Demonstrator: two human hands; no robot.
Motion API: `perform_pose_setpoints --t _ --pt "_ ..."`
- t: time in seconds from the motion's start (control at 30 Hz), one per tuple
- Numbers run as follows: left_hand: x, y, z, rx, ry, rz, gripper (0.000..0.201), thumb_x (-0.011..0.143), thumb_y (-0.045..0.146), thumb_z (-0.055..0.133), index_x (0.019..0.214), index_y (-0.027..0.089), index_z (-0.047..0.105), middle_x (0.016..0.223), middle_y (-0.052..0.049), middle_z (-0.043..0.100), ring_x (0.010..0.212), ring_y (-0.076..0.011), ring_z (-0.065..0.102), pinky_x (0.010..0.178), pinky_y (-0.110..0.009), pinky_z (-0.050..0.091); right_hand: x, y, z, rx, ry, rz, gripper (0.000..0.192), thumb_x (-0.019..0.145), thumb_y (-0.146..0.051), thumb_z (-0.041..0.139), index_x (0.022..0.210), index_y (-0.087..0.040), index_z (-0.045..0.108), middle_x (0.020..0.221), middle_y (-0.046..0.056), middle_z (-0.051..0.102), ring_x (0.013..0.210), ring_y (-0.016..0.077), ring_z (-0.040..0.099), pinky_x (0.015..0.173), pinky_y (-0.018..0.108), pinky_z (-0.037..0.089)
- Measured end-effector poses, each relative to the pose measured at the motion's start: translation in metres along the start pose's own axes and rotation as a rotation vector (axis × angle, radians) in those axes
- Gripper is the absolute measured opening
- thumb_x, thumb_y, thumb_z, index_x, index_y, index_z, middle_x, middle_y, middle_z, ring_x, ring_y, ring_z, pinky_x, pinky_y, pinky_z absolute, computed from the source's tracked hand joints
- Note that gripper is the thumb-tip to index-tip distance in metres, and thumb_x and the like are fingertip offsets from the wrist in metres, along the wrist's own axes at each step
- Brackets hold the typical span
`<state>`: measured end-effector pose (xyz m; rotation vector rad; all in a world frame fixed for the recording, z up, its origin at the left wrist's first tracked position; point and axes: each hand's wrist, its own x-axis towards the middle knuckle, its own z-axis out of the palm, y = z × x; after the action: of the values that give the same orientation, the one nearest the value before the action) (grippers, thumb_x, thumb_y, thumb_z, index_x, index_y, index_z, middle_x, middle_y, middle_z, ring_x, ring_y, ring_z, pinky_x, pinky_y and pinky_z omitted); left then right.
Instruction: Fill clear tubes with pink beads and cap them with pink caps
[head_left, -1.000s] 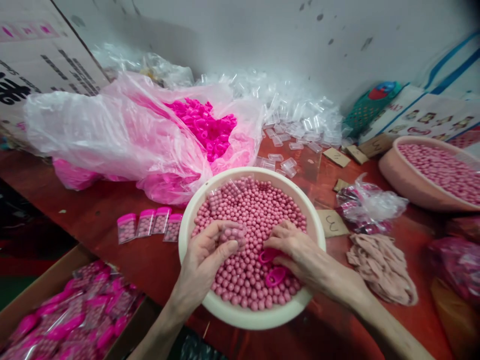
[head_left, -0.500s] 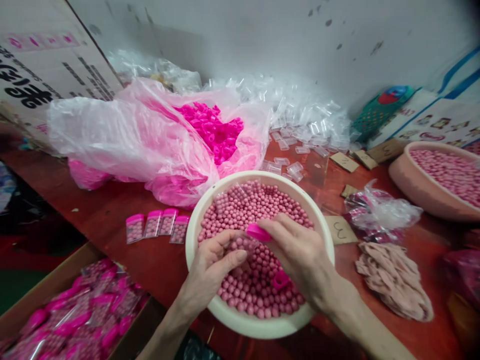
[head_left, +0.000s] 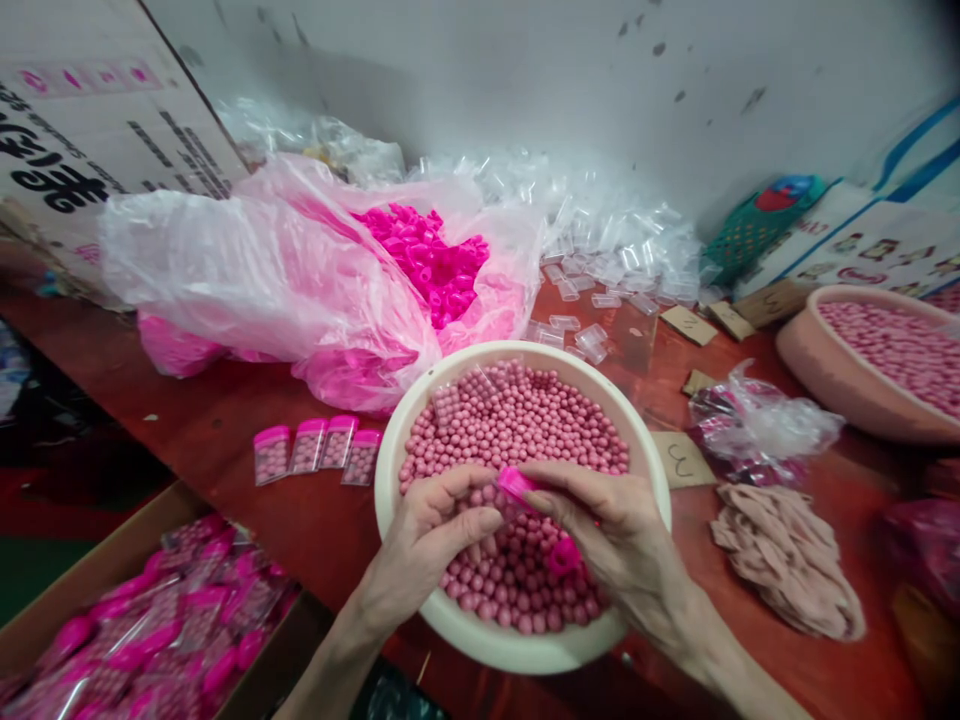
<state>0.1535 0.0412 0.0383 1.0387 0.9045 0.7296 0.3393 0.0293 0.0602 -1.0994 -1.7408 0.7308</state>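
Observation:
Over a cream basin (head_left: 652, 480) of pink beads (head_left: 525, 410), my left hand (head_left: 427, 530) pinches a small clear plastic box (head_left: 491, 497) with beads in it. My right hand (head_left: 615, 520) grips a bright pink cap (head_left: 515, 485) between thumb and fingers, at the open end of that box. Whether the cap is seated cannot be made out. Another pink cap (head_left: 564, 556) lies on the beads below my right hand. A second clear box (head_left: 445, 405) rests on the beads at the basin's back left.
Several capped bead boxes (head_left: 307, 446) stand left of the basin. Behind is a plastic bag (head_left: 262, 270) of pink caps, with clear empty boxes (head_left: 600, 240) heaped by the wall. A carton (head_left: 127, 520) of filled boxes sits lower left. Right are a cloth (head_left: 787, 560) and another bead basin (head_left: 825, 370).
My right hand has lowered and turned, bringing the pink cap against the end of the clear box. My left hand has stayed nearly in place with the box.

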Motion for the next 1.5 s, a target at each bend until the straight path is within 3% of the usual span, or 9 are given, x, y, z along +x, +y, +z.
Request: perform_pose_setpoints --t 0.1,0.3,0.43,0.57,0.77,1.0,1.17,1.37,1.5 --pt "-0.001 -0.001 -0.001 0.044 -0.005 -0.007 0.026 0.082 0.025 0.063 0.107 0.019 0.063 0.074 0.002 0.058 0.063 -0.0070 0.056 0.055 -0.015 0.043 0.001 -0.002 0.005 0.062 0.045 0.032 0.021 0.079 -0.008 0.064 0.095 -0.020 0.070 0.081 0.001 0.073 0.071 0.0130 0.069 0.066 0.020 0.056" --pt "-0.002 -0.004 -0.001 0.103 0.042 0.025 0.029 0.083 0.027 0.060 0.111 0.019 0.060 0.071 0.002 0.058 0.058 -0.0067 0.052 0.053 -0.016 0.043 0.000 -0.007 0.016 0.093 0.178 0.036 0.027 0.076 -0.005 0.066 0.095 -0.023 0.072 0.083 0.002 0.074 0.075 0.0152 0.069 0.070 0.024 0.057" --pt "-0.002 -0.003 0.000 0.105 0.051 0.014 0.028 0.085 0.028 0.059 0.111 0.018 0.059 0.065 0.003 0.057 0.054 -0.0062 0.050 0.050 -0.016 0.043 0.003 -0.008 0.023 0.103 0.176 0.089 0.025 0.077 -0.006 0.065 0.094 -0.024 0.073 0.080 0.001 0.073 0.073 0.0155 0.069 0.068 0.025 0.057" --pt "-0.003 -0.003 -0.001 0.049 0.044 -0.003 0.031 0.084 0.028 0.060 0.112 0.016 0.058 0.063 0.003 0.057 0.051 -0.0058 0.050 0.048 -0.015 0.042 0.006 -0.008 0.023 0.070 0.216 -0.049 0.035 0.076 0.000 0.062 0.099 -0.024 0.071 0.086 0.003 0.074 0.073 0.0146 0.068 0.069 0.024 0.056" --pt "-0.004 -0.004 -0.001 0.075 0.061 -0.005 0.034 0.081 0.027 0.063 0.114 0.018 0.060 0.063 0.003 0.060 0.051 -0.0070 0.052 0.049 -0.016 0.043 0.005 -0.005 0.013 0.330 0.085 0.275 0.020 0.077 -0.010 0.067 0.087 -0.025 0.074 0.082 0.002 0.073 0.076 0.0155 0.068 0.067 0.024 0.056" --pt "-0.005 0.000 -0.001 0.311 0.114 0.121 0.027 0.081 0.024 0.063 0.107 0.020 0.066 0.094 -0.004 0.068 0.088 -0.0186 0.061 0.077 -0.024 0.048 -0.002 -0.001 0.019 0.166 0.233 -0.019 0.037 0.074 0.001 0.064 0.097 -0.027 0.072 0.086 0.003 0.073 0.080 0.0168 0.069 0.073 0.028 0.057" --pt "-0.004 0.003 0.000 0.272 0.059 0.105 0.028 0.081 0.025 0.062 0.109 0.019 0.065 0.084 -0.003 0.067 0.073 -0.0150 0.059 0.065 -0.022 0.048 -0.002 -0.004 0.016 0.244 0.170 0.124 0.024 0.075 -0.006 0.066 0.088 -0.025 0.073 0.084 0.002 0.074 0.075 0.0162 0.069 0.067 0.026 0.058" --pt "-0.004 0.002 0.000 0.303 0.053 0.107 0.029 0.081 0.027 0.062 0.108 0.020 0.066 0.083 -0.002 0.066 0.072 -0.0145 0.058 0.064 -0.022 0.047 -0.011 -0.009 0.017 -0.040 0.266 -0.101 0.034 0.073 0.005 0.062 0.097 -0.018 0.070 0.088 0.007 0.073 0.081 0.0163 0.069 0.072 0.024 0.058" --pt "-0.003 0.002 0.001 0.382 0.078 0.179 0.022 0.081 0.024 0.063 0.102 0.021 0.067 0.086 -0.001 0.068 0.078 -0.0151 0.059 0.073 -0.023 0.046 -0.010 -0.011 0.016 -0.089 0.252 -0.114 0.032 0.073 0.003 0.063 0.096 -0.019 0.069 0.084 0.005 0.073 0.077 0.0162 0.069 0.069 0.024 0.059"
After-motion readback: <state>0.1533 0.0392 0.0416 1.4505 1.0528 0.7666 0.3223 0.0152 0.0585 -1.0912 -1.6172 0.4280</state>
